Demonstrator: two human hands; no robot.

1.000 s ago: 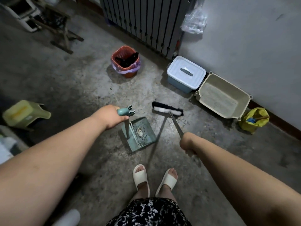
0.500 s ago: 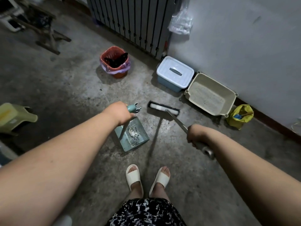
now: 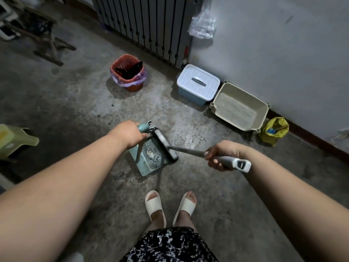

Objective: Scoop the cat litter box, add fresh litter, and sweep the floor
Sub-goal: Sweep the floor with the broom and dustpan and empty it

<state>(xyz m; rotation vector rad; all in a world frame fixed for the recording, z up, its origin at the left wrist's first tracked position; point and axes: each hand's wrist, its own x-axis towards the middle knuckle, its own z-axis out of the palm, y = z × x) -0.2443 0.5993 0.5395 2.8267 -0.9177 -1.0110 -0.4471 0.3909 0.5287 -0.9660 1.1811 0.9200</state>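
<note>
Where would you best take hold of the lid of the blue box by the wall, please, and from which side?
Grip the grey bar handle in the middle of the lid, reaching down from above on the room side. The lid lies flat with the handle facing up; the wall stands behind the blue box and the litter tray sits close beside it.

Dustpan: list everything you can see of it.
The dustpan is teal and plastic-looking: a shallow tray with comb teeth across its back and a thin upright handle ending in a rounded knob with clip prongs. It sits on the concrete floor and holds grey clumps and dust. The left hand grips the top of the handle. The broom head lies along the tray's open edge, on the side away from the handle.
</note>
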